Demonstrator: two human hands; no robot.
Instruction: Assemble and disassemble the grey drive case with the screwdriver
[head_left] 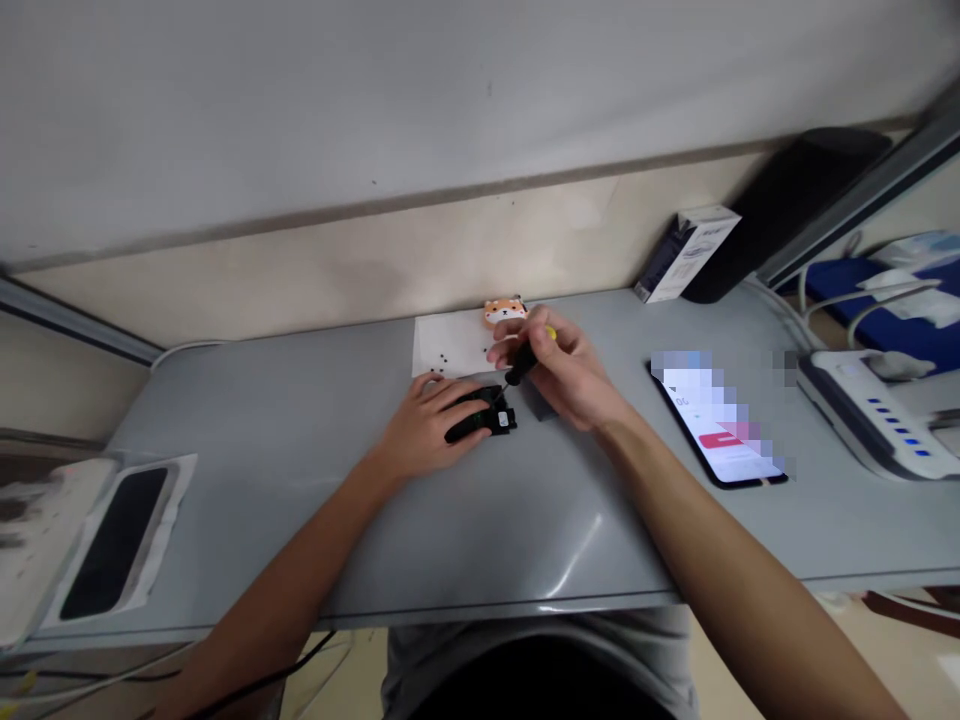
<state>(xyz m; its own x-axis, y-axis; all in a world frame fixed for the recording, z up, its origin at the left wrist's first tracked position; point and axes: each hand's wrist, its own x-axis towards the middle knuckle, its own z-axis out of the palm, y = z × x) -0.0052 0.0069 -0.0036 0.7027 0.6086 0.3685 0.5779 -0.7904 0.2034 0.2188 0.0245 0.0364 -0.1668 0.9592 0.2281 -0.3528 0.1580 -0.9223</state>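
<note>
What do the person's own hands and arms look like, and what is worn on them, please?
Both the left hand and the right hand are ungloved, with no ring or watch visible. The forearms are bare, with no sleeve in view. A thin black cable passes by the left forearm.

Grey desk (270, 430); cream wall (337, 260)

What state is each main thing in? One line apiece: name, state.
Left hand: holding the black device
Right hand: gripping the screwdriver
Black device: on the desk, partly covered
Screwdriver: tilted, tip down
Paper: flat, dark bits on it
Phone: screen lit
Carton: standing upright
</note>
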